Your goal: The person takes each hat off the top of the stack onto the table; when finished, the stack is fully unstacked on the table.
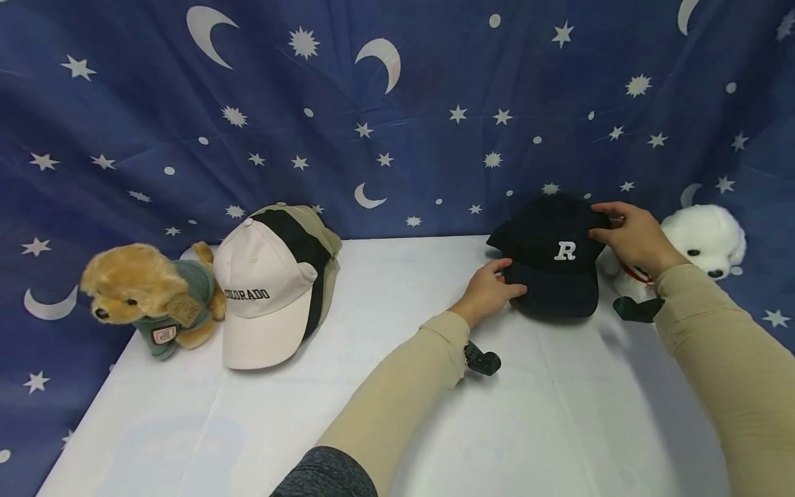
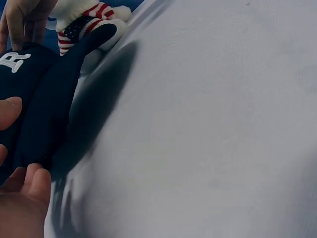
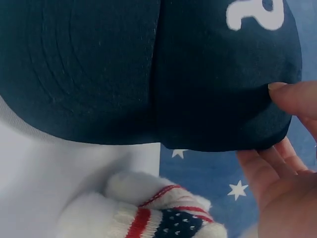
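A dark navy cap [image 1: 540,241] with a white R on its front sits at the right of the table, its brim toward me. My left hand [image 1: 486,294] grips the cap's left side near the brim, thumb in front and fingers behind. On the other side my right hand [image 1: 640,238] pinches the crown between thumb and fingers. In the right wrist view the right thumb [image 3: 297,98] presses the crown's face while the fingers lie beneath its edge. Just right of the cap is a white plush dog [image 1: 702,238], partly hidden by my right hand and forearm.
At the left, a cream COLORADO cap [image 1: 248,304] leans against a black and khaki cap [image 1: 319,245]. Beside them lies a tan plush dog [image 1: 136,283] in a green sweater. A blue star-patterned cloth [image 1: 422,159] hangs behind the white table [image 1: 298,428].
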Motion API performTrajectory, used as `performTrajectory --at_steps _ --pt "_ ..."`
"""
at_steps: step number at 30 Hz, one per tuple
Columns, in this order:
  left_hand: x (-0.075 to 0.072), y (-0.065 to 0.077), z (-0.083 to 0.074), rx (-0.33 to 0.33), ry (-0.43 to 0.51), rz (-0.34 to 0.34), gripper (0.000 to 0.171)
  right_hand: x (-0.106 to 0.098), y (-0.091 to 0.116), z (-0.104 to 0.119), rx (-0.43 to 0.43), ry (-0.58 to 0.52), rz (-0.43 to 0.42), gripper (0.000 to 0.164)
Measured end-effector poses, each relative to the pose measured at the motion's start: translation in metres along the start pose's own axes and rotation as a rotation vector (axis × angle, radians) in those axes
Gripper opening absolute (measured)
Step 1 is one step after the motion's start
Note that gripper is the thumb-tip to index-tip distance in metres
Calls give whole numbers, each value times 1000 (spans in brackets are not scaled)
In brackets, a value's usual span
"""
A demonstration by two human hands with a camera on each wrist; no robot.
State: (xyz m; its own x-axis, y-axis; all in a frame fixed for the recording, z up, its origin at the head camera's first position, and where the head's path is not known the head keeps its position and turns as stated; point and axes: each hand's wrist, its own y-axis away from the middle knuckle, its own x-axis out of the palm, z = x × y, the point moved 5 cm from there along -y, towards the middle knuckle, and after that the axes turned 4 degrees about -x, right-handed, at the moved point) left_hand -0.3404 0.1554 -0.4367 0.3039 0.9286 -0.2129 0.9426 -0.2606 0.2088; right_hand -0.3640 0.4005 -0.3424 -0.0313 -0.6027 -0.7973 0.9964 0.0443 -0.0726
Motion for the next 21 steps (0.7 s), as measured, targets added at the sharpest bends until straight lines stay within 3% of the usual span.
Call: performTrajectory --at_steps 7,21 --pt "7 -4 0 10 35 45 60 -7 -4 -3 -7 39 7 61" --pt "21 -14 4 -5 7 85 66 -3 -12 -8 30 67 22 58"
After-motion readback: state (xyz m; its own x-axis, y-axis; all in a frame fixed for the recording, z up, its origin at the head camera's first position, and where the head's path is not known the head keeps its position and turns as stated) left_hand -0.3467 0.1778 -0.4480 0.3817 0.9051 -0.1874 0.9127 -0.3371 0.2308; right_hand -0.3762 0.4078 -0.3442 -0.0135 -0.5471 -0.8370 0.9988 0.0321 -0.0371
